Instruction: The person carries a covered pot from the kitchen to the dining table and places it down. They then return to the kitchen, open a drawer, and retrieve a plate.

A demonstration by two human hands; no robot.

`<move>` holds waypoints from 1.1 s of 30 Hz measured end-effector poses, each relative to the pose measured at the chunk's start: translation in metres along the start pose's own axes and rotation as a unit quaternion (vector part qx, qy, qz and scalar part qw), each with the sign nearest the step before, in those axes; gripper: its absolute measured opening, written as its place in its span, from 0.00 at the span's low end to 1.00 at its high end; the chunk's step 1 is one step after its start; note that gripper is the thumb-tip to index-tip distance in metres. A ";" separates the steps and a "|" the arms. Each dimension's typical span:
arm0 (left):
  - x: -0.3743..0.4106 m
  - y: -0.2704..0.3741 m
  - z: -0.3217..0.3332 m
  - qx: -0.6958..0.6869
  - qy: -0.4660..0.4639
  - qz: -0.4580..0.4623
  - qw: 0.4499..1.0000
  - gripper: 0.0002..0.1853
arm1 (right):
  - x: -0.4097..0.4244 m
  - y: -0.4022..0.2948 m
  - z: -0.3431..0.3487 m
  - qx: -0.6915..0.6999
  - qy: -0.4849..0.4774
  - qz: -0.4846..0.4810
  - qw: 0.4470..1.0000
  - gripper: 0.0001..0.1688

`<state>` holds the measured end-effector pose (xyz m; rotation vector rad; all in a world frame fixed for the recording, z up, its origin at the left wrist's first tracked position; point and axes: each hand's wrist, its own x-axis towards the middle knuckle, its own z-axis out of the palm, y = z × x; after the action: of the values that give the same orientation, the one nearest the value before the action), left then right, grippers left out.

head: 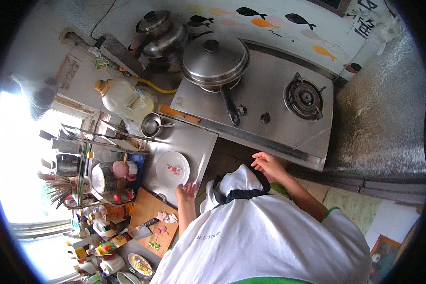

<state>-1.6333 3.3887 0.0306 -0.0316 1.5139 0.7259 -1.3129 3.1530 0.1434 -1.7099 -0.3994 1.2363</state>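
Observation:
My left hand (pixel 186 191) is beside the near rim of a white plate (pixel 173 169) with a red pattern, on the steel counter. Its fingers are apart, and nothing shows in it. In front of the stove's front edge is my right hand (pixel 265 164), fingers loosely bent, with nothing seen in it. A lidded pan (pixel 214 60) with a black handle stands on the left burner. Below the plate, a wooden cutting board (pixel 144 203) carries a cleaver (pixel 141 231), pale slices (pixel 167 217), pink slices (pixel 162 230) and chopped greens (pixel 154 245).
The right gas burner (pixel 306 96) holds no pan. Left of the stove stand a large oil jug (pixel 129 101) and metal bowl (pixel 151 125). A dish rack (pixel 81 174) and several bottles line the window side. A bowl of yellow food (pixel 140 264) is at the bottom.

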 end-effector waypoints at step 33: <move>-0.243 0.018 0.526 0.761 -0.052 0.612 0.210 0.35 | -0.030 -0.059 -0.079 0.187 0.079 -0.119 0.972 0.18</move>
<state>-1.1488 3.5398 0.3097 2.9496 1.1394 -0.1054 -1.2426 3.1210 0.2120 -1.3801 -0.2483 0.9252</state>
